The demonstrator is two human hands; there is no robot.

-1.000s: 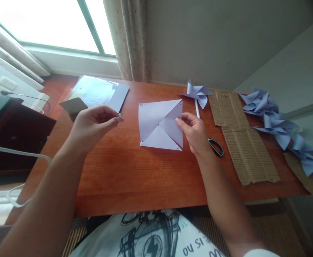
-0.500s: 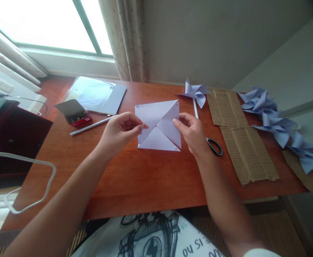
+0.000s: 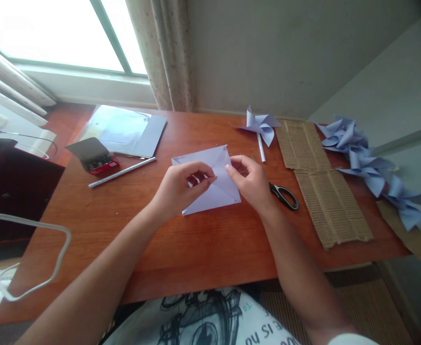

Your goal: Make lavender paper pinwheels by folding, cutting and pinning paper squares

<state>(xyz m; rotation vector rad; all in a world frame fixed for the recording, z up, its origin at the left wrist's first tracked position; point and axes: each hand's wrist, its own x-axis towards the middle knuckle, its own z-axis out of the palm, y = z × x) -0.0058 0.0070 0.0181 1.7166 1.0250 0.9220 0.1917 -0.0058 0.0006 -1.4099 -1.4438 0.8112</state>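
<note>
A square sheet of pale lilac paper, cut along its diagonals and with small holes near its corners, is held up over the wooden table. The thumb and fingers of my right hand pinch its right edge. My left hand is closed in front of the sheet's middle, covering part of it. A tiny pointed thing, like a pin, sticks out from between its thumb and forefinger. Just right of my right hand lies a pair of scissors with black handles, its blades mostly hidden.
An open red box of small dark items and a rolled paper stick lie left, before a plastic-covered folder. A finished pinwheel lies at the back. Corrugated cardboard and several more pinwheels occupy the right side.
My left hand has moved right, from the sheet's left side to its middle, bringing the pin-like thing along. The sheet has tilted and come slightly lower and left, with my right hand still gripping it.
</note>
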